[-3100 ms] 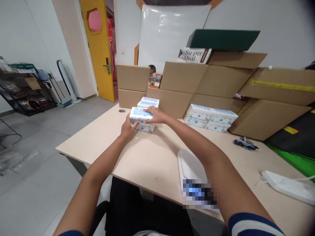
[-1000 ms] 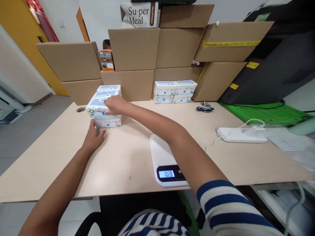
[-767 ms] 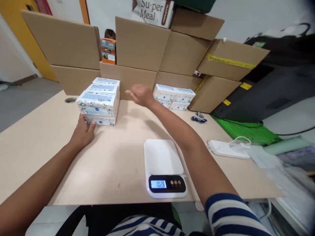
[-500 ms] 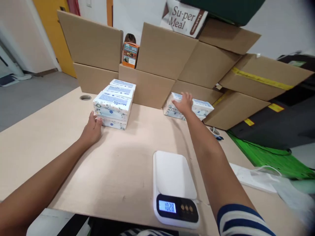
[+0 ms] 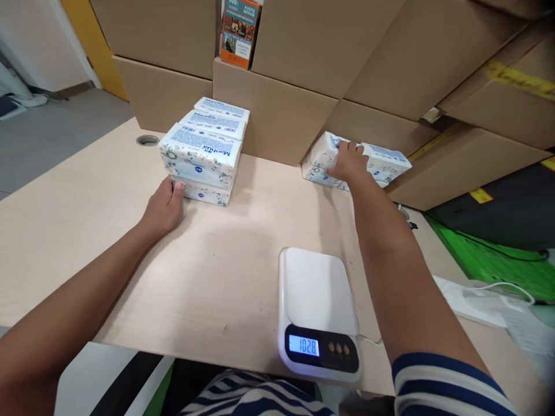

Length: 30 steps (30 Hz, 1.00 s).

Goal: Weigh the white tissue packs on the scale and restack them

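Observation:
On the left stands a stack of tissue packs (image 5: 203, 141), white with blue print and a floral edge, in two layers. My left hand (image 5: 163, 206) is at its near left corner, thumb on the front and fingers round the side of the lower tissue pack (image 5: 203, 193); the fingertips are partly hidden. Farther right, against the cardboard, is a second group of tissue packs (image 5: 388, 159). My right hand (image 5: 350, 162) grips the upper left tissue pack (image 5: 324, 149) there from above, with fingers over its top and thumb at its front.
A white digital scale (image 5: 318, 289) reads 1028 near the table's front edge, its cable running right. Cardboard boxes (image 5: 273, 115) wall off the back, with an orange box (image 5: 240, 34) among them. A power strip (image 5: 468, 303) and plastic bag lie at the right.
My right hand has lowered from above the right tissue packs and closed on the upper left one. My left hand stays at the left stack. The view has tilted down.

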{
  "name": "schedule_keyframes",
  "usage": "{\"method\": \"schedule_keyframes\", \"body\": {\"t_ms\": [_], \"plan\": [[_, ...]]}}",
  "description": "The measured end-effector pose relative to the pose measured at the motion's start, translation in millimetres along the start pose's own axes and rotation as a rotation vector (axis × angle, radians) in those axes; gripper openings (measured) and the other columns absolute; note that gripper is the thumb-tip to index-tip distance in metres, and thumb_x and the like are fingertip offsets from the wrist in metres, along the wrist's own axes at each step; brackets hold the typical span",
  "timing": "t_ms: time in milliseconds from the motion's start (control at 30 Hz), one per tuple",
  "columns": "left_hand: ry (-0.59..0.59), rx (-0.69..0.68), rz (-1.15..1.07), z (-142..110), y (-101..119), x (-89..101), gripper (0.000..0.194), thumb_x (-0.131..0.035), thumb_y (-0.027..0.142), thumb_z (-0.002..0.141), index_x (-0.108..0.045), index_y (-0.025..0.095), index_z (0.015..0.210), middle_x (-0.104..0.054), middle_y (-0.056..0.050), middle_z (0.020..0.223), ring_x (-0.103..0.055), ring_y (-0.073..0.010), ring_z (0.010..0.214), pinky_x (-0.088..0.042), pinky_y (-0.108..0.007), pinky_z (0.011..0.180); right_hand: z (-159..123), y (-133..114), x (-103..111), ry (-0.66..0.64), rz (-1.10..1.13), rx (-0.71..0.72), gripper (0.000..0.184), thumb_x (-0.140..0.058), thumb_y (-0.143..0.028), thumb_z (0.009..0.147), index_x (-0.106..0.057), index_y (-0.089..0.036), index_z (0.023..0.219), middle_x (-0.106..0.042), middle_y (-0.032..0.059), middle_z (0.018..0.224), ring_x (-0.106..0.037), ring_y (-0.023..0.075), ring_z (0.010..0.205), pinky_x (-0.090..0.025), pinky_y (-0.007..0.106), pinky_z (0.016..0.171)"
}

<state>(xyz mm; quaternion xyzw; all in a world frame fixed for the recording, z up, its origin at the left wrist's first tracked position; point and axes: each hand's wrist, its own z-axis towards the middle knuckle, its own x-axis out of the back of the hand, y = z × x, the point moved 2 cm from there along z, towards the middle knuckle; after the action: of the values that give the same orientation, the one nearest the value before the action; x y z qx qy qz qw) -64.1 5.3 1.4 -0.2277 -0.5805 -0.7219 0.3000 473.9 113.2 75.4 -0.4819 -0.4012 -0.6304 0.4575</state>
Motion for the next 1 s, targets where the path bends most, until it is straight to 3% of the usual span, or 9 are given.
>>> {"method": "schedule_keyframes", "body": {"t_ms": [267, 467, 633, 767, 833, 900, 1000], "plan": [[-0.017, -0.005, 0.024, 0, 2, 1.6, 0.050, -0.029, 0.062, 0.109, -0.057, 0.022, 0.119, -0.068, -0.020, 0.130, -0.066, -0.0434, 0.126, -0.050, -0.064, 0.114, -9, 2, -2, 0.016, -0.026, 0.015, 0.104, -0.073, -0.077, 0.090, -0.040, -0.013, 0.165, -0.039, 0.0357, 0.164, -0.041, 0.0512, 0.150, -0.044, 0.069, 0.112], [-0.011, -0.013, 0.032, 2, -1, 0.9, 0.056, -0.028, 0.063, 0.109, -0.059, 0.021, 0.130, -0.067, -0.022, 0.142, -0.064, -0.0449, 0.134, -0.049, -0.064, 0.118, -27, -5, 2, 0.026, -0.040, 0.030, 0.100, -0.074, -0.074, 0.090, -0.042, -0.011, 0.161, -0.040, 0.0348, 0.164, -0.042, 0.0508, 0.148, -0.046, 0.067, 0.113], [-0.015, -0.034, 0.019, 3, -2, 0.6, 0.062, -0.028, 0.064, 0.109, -0.057, 0.020, 0.142, -0.066, -0.022, 0.150, -0.059, -0.0465, 0.144, -0.046, -0.065, 0.122, -44, -7, 7, 0.009, -0.130, 0.076, 0.087, -0.074, -0.051, 0.095, -0.039, -0.009, 0.162, -0.041, 0.0338, 0.164, -0.044, 0.0470, 0.149, -0.047, 0.062, 0.115], [-0.008, -0.034, 0.028, 3, 0, 1.3, 0.059, -0.033, 0.062, 0.108, -0.058, 0.020, 0.141, -0.065, -0.023, 0.152, -0.061, -0.0483, 0.142, -0.048, -0.067, 0.119, -52, 5, 21, -0.007, -0.164, 0.161, 0.081, -0.076, -0.033, 0.092, -0.043, -0.011, 0.162, -0.045, 0.0307, 0.166, -0.042, 0.0447, 0.154, -0.034, 0.062, 0.127], [-0.005, -0.019, 0.046, 3, 0, 1.5, 0.056, -0.035, 0.063, 0.107, -0.060, 0.022, 0.135, -0.068, -0.024, 0.148, -0.064, -0.0487, 0.138, -0.050, -0.067, 0.116, -51, 11, 28, 0.001, -0.166, 0.186, 0.087, -0.078, -0.039, 0.092, -0.040, -0.013, 0.166, -0.041, 0.0311, 0.170, -0.038, 0.0451, 0.158, -0.025, 0.064, 0.132], [-0.003, -0.006, 0.058, 4, 0, 1.9, 0.055, -0.034, 0.063, 0.106, -0.060, 0.022, 0.131, -0.070, -0.024, 0.143, -0.065, -0.0483, 0.135, -0.051, -0.066, 0.114, -47, 13, 30, 0.004, -0.137, 0.175, 0.104, -0.080, -0.054, 0.090, -0.029, -0.014, 0.172, -0.032, 0.0329, 0.175, -0.030, 0.0475, 0.164, -0.017, 0.068, 0.134], [-0.015, 0.002, 0.063, 4, 3, 3.7, 0.056, -0.030, 0.062, 0.106, -0.059, 0.021, 0.130, -0.070, -0.025, 0.144, -0.065, -0.0471, 0.136, -0.050, -0.065, 0.116, -39, 6, 19, -0.051, -0.062, 0.129, 0.131, -0.082, -0.073, 0.080, -0.017, -0.014, 0.177, -0.031, 0.0340, 0.176, -0.029, 0.0511, 0.164, -0.020, 0.073, 0.132]]}}
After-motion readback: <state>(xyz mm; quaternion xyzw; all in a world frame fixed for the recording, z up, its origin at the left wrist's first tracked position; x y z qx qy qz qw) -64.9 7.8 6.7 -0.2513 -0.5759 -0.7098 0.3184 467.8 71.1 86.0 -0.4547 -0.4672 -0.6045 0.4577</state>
